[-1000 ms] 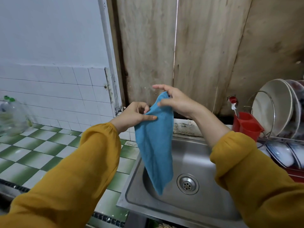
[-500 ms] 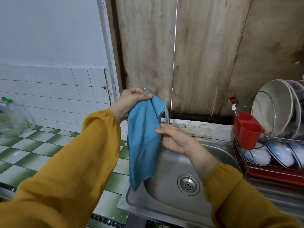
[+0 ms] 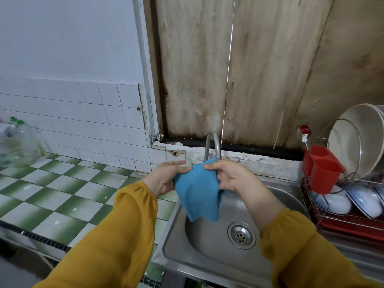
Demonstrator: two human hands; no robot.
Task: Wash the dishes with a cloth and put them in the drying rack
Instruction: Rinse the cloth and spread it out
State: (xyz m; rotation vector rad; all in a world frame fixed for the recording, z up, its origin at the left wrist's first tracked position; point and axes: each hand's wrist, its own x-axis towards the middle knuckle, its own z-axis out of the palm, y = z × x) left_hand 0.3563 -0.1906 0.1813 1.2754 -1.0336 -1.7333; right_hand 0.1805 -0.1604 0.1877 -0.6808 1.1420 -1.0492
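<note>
Pinching the blue cloth [image 3: 197, 196], left hand [image 3: 165, 178] and right hand [image 3: 229, 176] hold it over the sink [image 3: 207, 248].

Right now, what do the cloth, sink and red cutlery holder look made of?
The cloth: soft fabric, possibly microfibre, matte blue; it hangs in limp folds. The sink: stainless steel by the look, brushed, with soft grey reflections. The red cutlery holder: probably moulded plastic, smooth, uniformly red with a slight sheen.

Free room: the sink [image 3: 199, 248] above its drain [image 3: 241, 235], and bare table [image 3: 62, 190] tiles leftward up to the bottle [image 3: 18, 146]. Obstacles: faucet [image 3: 213, 142] and hanging cloth [image 3: 197, 194] at rear; rack [image 3: 305, 196] and red cup [image 3: 324, 175] at right.
</note>
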